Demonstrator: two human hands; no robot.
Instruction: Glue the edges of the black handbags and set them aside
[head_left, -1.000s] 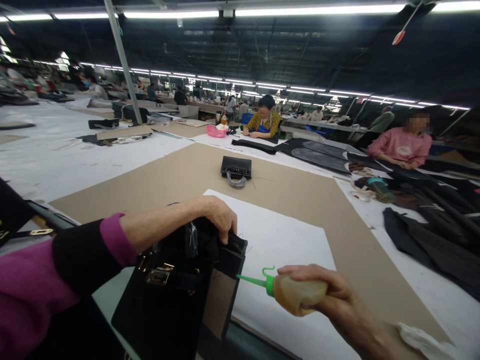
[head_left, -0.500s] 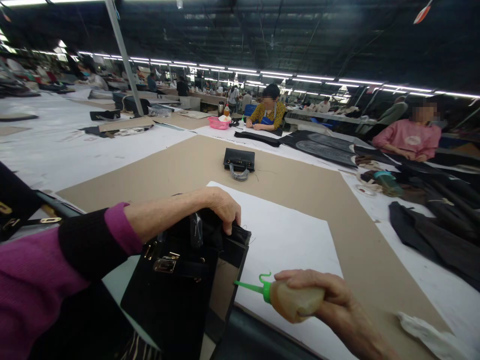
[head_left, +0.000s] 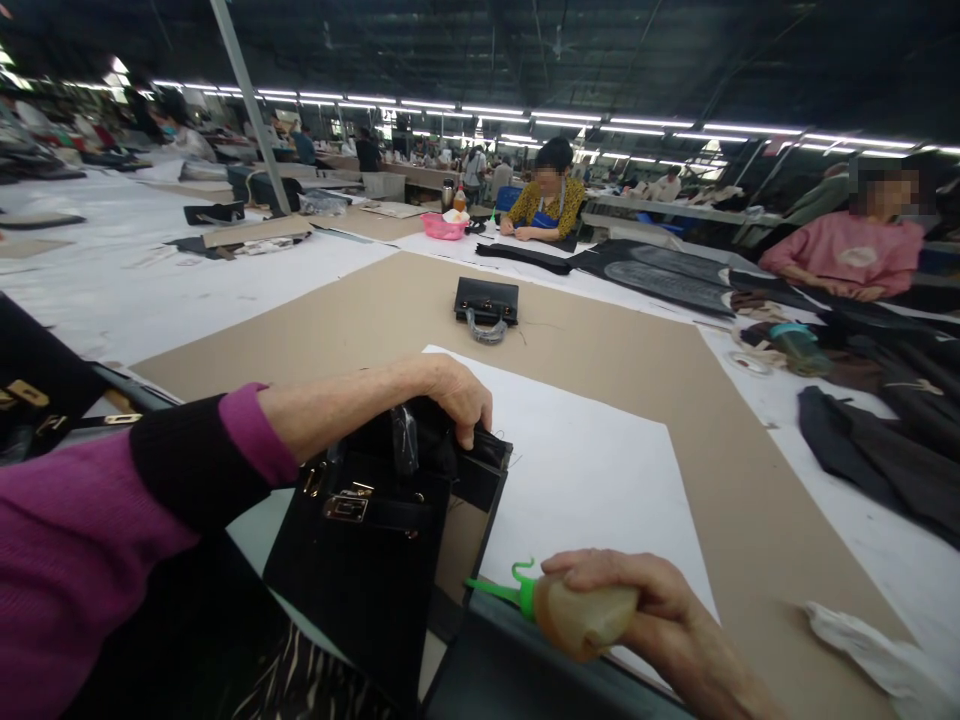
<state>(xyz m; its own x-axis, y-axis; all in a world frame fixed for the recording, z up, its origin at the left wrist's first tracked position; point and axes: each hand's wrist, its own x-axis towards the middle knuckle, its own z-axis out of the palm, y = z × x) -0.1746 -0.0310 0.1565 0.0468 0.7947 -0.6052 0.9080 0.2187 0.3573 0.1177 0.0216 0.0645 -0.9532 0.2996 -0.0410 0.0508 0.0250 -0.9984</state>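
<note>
A black handbag with gold-coloured metal fittings lies tilted in front of me. Its handle is wrapped in clear plastic. My left hand reaches over the bag and grips its black upper side edge, fingertips pressed down and partly hidden. The side of the bag stands open there, showing a brown-grey inner panel. In my right hand is a squeeze bottle of amber liquid, held sideways. Its green nozzle points left, with the tip at the bag's side edge.
A smaller black handbag lies on brown board ahead, beyond a white sheet. White cloth lies at right, dark pieces farther back. Another black bag is at left. Two people sit across the table.
The bottle's nozzle tip has moved down the bag's side edge, towards me. My left hand keeps its grip on the bag. The whole view has shifted slightly.
</note>
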